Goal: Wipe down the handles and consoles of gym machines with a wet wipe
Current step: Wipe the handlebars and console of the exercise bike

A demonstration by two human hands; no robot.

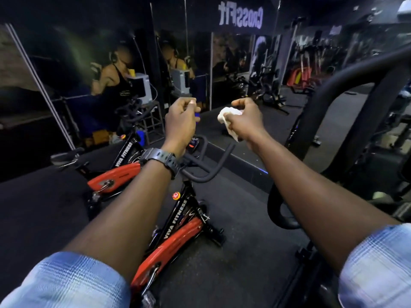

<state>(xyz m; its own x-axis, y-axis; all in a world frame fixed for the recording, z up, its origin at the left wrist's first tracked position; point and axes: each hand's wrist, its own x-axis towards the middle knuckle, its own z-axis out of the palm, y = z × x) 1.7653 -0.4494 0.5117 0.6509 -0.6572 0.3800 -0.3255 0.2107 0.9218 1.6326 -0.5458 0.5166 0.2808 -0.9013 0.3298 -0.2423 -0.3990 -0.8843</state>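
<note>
My right hand (244, 117) is raised above the spin bike and grips a crumpled white wipe (229, 120) that hangs from the fist. My left hand (181, 117), with a black watch on its wrist, is curled round a small blue object (197, 115), mostly hidden by the fingers. Below both hands stands a red and black spin bike (178, 238) marked VIVA FITNESS. Its black handlebar (213, 172) curves up between my forearms. The small console (194, 143) sits just under my left wrist. Neither hand touches the bike.
A mirror wall (178, 63) runs along the back and reflects the bike, a person and gym gear. A large black curved machine frame (347, 121) stands close on the right. Dark rubber floor (244, 252) surrounds the bike.
</note>
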